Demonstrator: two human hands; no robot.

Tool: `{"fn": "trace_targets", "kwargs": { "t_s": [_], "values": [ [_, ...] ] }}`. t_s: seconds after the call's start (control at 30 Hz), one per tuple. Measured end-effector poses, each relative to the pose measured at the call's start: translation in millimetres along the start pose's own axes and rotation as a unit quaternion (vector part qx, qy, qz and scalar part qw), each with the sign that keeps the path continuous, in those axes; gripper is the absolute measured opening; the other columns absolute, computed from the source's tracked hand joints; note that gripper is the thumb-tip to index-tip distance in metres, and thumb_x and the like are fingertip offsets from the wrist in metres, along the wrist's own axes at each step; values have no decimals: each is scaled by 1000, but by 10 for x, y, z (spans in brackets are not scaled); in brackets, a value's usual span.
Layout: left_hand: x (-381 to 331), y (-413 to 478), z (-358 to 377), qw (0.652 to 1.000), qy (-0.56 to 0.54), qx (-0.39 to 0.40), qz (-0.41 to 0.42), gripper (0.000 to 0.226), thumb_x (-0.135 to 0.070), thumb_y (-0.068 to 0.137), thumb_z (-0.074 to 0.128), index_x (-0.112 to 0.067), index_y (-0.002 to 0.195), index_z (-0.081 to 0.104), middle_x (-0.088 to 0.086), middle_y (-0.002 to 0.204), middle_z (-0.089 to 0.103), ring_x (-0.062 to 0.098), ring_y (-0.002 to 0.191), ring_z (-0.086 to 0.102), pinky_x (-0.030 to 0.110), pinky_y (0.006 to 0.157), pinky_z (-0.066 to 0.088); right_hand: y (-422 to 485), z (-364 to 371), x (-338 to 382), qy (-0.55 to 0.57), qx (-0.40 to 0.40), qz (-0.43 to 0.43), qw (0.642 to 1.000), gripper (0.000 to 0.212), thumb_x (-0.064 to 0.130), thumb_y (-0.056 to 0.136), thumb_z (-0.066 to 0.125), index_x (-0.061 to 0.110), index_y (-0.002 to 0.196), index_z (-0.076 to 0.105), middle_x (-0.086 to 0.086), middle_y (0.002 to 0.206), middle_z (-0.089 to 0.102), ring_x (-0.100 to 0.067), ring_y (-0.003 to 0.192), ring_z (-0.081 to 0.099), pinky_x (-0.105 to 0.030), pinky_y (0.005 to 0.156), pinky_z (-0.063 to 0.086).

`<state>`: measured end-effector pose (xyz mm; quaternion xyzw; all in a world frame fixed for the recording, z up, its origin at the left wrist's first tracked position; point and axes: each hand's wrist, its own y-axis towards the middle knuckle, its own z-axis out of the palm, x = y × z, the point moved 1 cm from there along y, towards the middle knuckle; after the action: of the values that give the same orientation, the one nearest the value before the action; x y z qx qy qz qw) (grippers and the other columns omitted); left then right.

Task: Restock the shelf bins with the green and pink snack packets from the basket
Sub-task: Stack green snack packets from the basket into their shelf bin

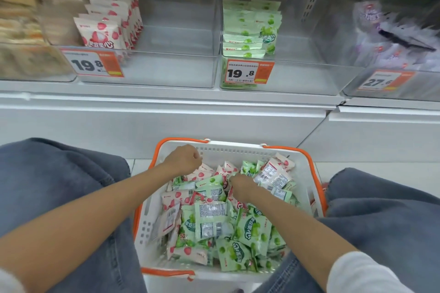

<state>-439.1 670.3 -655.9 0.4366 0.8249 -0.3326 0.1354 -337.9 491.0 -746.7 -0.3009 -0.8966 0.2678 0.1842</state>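
Observation:
A white basket [238, 150] with orange handles sits on the floor between my knees, filled with several green packets [252, 228] and pink packets [172, 197]. My left hand [184, 159] hovers over the basket's far left, fingers curled; nothing shows in it. My right hand [241, 185] is down among the packets at the middle, fingers curled into the pile; what it grips is hidden. On the shelf, a clear bin [171, 66] holds a row of upright pink packets [102, 31], and the bin to its right [309, 74] holds stacked green packets [250, 28].
A bin of purple-white packets [385, 40] stands at the far right and a bin of brownish goods [21, 31] at the far left. Orange price tags hang on the bin fronts. Both the pink and green bins have open room on their right sides.

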Motion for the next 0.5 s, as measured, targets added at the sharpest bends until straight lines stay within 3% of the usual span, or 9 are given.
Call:
{"fn": "trace_targets", "kwargs": {
  "t_s": [0.1,0.17,0.2,0.3,0.37,0.4,0.43,0.47,0.5],
  "values": [
    [-6,-32,-13,1000,-18,2,-5,32,-13,85,51,-11,53,48,9,57,52,19,55,60,30,59,49,-53,-225,3,109,-19,2,994,11,2,88,61,3,97,67,-8,92,64,-19,83,63,-21,62,43],
    [-31,-40,-42,999,-37,-6,-9,27,-13,87,52,0,69,67,10,75,69,17,65,65,33,68,54,-117,-517,-31,246,-46,3,968,6,10,87,69,4,89,70,-6,86,69,-14,63,61,-19,53,47],
    [-52,-43,-63,998,-52,-12,-14,26,-13,89,53,3,80,70,11,82,71,16,64,63,33,69,53,-152,-678,-54,323,-61,6,944,8,12,86,71,4,87,69,-7,86,70,-14,61,62,-24,56,53],
    [-139,-98,-137,989,-138,-2,-45,25,-33,93,60,-9,91,64,6,80,63,15,63,52,29,64,44,-272,-1074,-62,573,-92,24,814,15,5,85,70,4,95,58,-21,97,67,-25,80,66,-45,84,57],
    [-204,-148,-176,953,-283,62,-89,34,-50,87,65,-19,100,59,0,92,64,17,81,61,28,69,50,-354,-1210,1,715,-75,23,694,29,-2,87,65,5,111,51,-23,107,64,-27,87,67,-41,84,57],
    [-233,-167,-196,922,-361,94,-106,42,-52,84,68,-19,109,60,-1,102,67,18,94,65,32,79,55,-397,-1243,45,761,-58,15,646,33,-5,88,62,4,118,49,-23,110,64,-27,90,67,-35,80,58],
    [-241,-168,-211,890,-427,109,-114,47,-48,82,71,-17,116,60,1,109,70,19,102,66,37,88,56,-447,-1261,91,783,-41,5,621,36,-7,89,60,3,122,49,-23,112,64,-27,93,68,-32,77,58],
    [-245,-157,-227,867,-476,102,-104,48,-42,81,74,-13,117,61,4,111,72,20,104,68,40,92,56,-478,-1251,123,787,-24,-9,617,36,-8,89,58,2,123,50,-22,113,64,-27,96,68,-31,77,58],
    [-238,-138,-247,858,-500,73,-87,45,-34,81,76,-10,117,63,7,111,73,20,102,70,39,91,56,-509,-1238,156,772,-6,-24,635,35,-9,89,58,1,122,52,-21,115,65,-27,99,68,-31,81,57]
  ]
}}
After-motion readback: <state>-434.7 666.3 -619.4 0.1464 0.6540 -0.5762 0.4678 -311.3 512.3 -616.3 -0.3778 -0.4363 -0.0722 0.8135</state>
